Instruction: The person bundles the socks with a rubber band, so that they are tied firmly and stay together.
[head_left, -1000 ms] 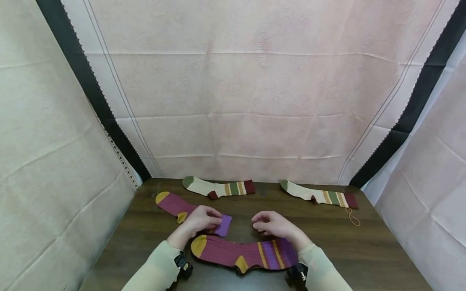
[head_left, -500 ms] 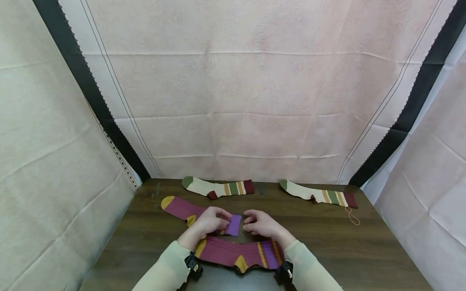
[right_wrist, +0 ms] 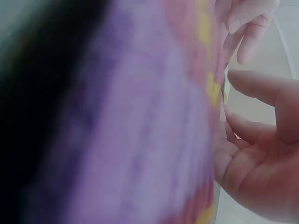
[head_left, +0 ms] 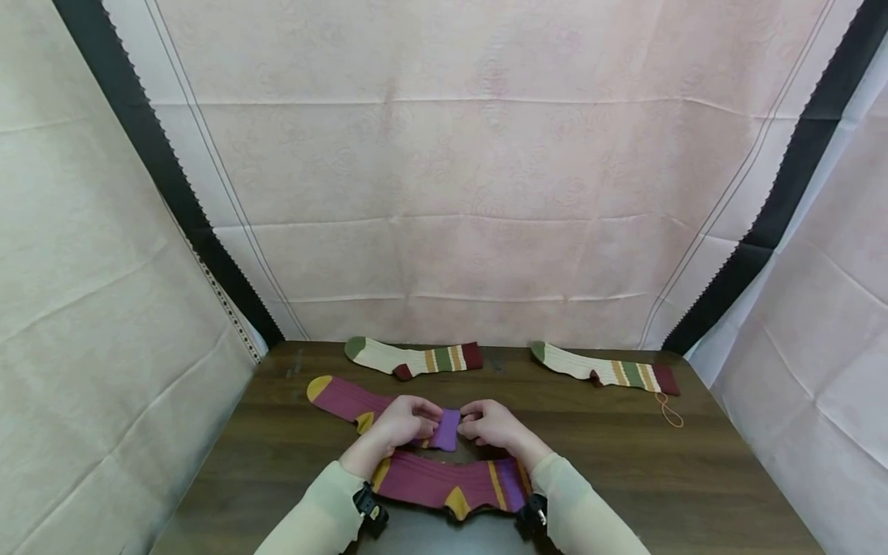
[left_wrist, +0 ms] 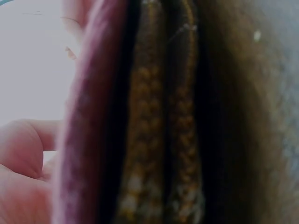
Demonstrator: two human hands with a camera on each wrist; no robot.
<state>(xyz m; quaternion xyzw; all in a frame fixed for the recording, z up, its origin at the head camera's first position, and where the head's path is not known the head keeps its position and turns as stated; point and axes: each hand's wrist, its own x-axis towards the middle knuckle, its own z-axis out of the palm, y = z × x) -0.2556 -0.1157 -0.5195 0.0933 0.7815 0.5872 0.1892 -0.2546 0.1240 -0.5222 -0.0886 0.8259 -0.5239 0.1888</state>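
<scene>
Two magenta socks with yellow toes and heels and purple cuffs lie on the table, the far one [head_left: 348, 398] partly under my left hand [head_left: 402, 426]. That hand pinches its striped part near the cuff. My right hand [head_left: 498, 428] has its fingertips at the end of the purple cuff [head_left: 448, 432]; whether they grip it cannot be told. Below both hands lies the near sock [head_left: 430, 479], its ends partly covered by my wrists. In the left wrist view magenta cloth [left_wrist: 84, 121] hides much of the hand; in the right wrist view purple cloth [right_wrist: 145, 121] fills the middle.
Two cream socks with green toes and dark red cuffs lie along the table's back, one at centre-left [head_left: 388, 357] and one at right [head_left: 583, 365] with a looped string [head_left: 670, 412]. Pale cloth walls [head_left: 444, 169] surround the wooden table [head_left: 666, 478].
The far magenta sock and my left hand have shifted right and slightly nearer. My right hand has moved left to the purple cuff, its fingers drawing closer together.
</scene>
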